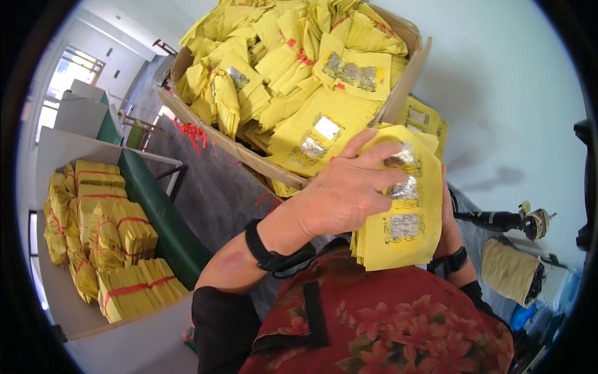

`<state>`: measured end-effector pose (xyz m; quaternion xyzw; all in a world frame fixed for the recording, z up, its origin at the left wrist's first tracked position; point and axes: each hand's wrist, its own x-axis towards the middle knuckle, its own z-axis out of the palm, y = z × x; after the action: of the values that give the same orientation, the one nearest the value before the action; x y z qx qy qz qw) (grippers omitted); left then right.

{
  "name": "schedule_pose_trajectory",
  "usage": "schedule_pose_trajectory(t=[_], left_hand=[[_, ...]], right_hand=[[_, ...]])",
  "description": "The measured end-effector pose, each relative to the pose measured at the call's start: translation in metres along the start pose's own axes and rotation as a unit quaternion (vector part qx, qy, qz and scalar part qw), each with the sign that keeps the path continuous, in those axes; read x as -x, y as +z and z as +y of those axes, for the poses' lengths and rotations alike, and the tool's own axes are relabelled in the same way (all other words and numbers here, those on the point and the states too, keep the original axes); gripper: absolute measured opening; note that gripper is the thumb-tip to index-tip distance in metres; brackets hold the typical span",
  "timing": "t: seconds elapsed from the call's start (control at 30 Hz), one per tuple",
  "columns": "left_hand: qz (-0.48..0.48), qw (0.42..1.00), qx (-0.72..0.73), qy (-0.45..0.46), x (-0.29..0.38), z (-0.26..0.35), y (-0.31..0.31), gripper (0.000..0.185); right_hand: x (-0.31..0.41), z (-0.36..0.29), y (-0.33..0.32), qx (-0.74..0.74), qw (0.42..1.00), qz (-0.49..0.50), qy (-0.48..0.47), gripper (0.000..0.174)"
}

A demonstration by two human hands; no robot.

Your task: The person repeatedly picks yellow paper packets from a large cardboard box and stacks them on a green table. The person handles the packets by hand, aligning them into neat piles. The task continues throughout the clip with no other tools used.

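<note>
A stack of yellow joss paper (427, 233) is held upright in front of my chest. Its front sheet bears silver foil patches with dark printed figures. My left hand (345, 196) grips the stack from its left side, fingers spread over the front sheet. Behind the right edge is my right hand (447, 205), mostly hidden by the paper, supporting the stack. Just beyond both hands stands a large cardboard box (233, 148), heaped with yellow paper bundles (280, 61), several with red ties. Loose foil-faced sheets (322, 135) lie at its near corner, beside my left fingers.
At left, red-tied paper bundles (126, 290) fill a pale-walled bay beside a green padded edge (159, 219). Red strands (191, 133) hang outside the box. More yellow sheets (416, 112) show by the white wall (490, 93). A cloth-covered object (509, 269) stands at right.
</note>
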<state>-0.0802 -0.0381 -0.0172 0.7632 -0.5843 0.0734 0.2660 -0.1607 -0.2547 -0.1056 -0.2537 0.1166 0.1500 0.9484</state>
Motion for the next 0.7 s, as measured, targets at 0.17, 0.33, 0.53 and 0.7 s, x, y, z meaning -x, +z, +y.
schedule_pose_trajectory(t=[0.17, 0.33, 0.53, 0.7], left_hand=[[-0.011, 1.000, -0.008, 0.003, -0.005, 0.002, 0.006, 0.003], [-0.015, 0.999, -0.031, 0.005, -0.005, -0.001, 0.008, 0.005], [-0.051, 0.999, -0.004, -0.016, -0.002, -0.004, 0.002, 0.010], [0.084, 0.980, 0.118, -0.134, 0.010, -0.024, -0.019, 0.029]], right_hand=[[0.001, 0.001, -0.026, 0.088, 0.990, 0.112, 0.009, 0.055], [0.002, 0.002, -0.027, 0.012, 0.998, 0.001, -0.055, 0.062], [-0.001, 0.000, -0.026, 0.063, 0.997, -0.049, -0.018, 0.070], [-0.007, -0.006, -0.035, 0.091, 0.996, -0.002, 0.013, 0.057]])
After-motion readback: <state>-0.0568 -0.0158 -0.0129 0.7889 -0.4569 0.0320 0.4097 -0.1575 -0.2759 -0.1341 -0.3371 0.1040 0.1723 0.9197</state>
